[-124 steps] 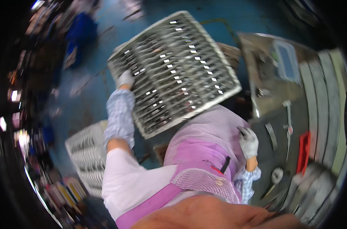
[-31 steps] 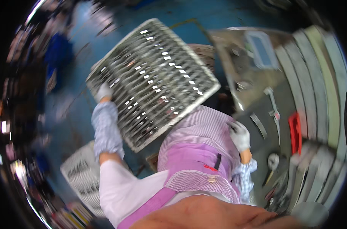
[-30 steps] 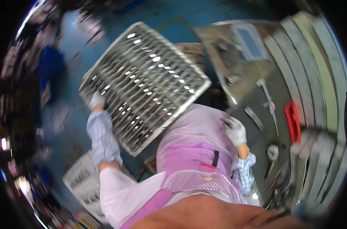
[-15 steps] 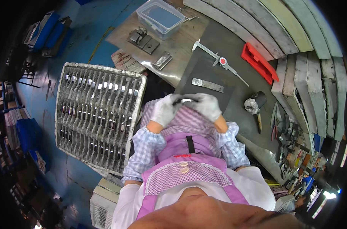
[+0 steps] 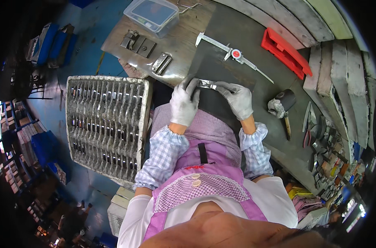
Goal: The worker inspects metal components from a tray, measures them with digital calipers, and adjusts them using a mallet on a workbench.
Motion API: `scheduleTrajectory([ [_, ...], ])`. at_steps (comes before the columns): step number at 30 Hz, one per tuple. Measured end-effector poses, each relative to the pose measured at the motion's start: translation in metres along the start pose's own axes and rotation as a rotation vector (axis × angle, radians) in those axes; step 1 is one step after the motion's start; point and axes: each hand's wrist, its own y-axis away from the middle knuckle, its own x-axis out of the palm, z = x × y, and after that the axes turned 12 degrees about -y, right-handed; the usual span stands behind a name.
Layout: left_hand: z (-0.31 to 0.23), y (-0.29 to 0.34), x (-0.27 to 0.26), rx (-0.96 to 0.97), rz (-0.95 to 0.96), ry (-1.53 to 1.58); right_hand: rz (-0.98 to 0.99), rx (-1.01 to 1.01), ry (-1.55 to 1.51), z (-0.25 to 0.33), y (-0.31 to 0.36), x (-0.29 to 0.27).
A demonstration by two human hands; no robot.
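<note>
A short, shiny metal strip point(image 5: 207, 84) spans the gap between my two gloved hands, above the dark mat near the bench's front edge. My left hand point(image 5: 183, 102) grips its left end, fingers pointing away from me. At its right end, the fingertips of my right hand point(image 5: 237, 100) pinch it. Both gloves are white with grey fingers. The gloves cover the strip's ends, and I cannot tell whether it touches the mat or a flat metal plate under it. Beyond the hands lies a dial caliper point(image 5: 236, 54).
To the left stands a crate point(image 5: 145, 111) with rows of shiny metal parts. A steel fixture point(image 5: 145, 47), a small metal block point(image 5: 161, 63) and a clear plastic box point(image 5: 177, 18) sit on the bench. Rightward are a red case point(image 5: 285, 53), a hammer point(image 5: 282, 103) and pliers point(image 5: 307, 136).
Both hands have moved forward from my lap to over the mat, with the shiny piece between them. The flat metal plate seen lying on the mat no longer shows separately. The view has shifted.
</note>
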Motion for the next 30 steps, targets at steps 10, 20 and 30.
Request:
scheduleTrajectory([
  [10, -0.016, 0.008, 0.042, 0.196, 0.09, -0.163, -0.317, -0.412, 0.302, -0.068, 0.012, -0.038],
  [20, -0.023, 0.01, 0.053, 0.182, 0.07, -0.196, -0.365, -0.523, 0.362, -0.064, 0.019, -0.034],
  [30, -0.009, 0.008, 0.021, 0.129, -0.067, 0.073, -0.081, -0.442, 0.249, -0.018, 0.012, 0.008],
])
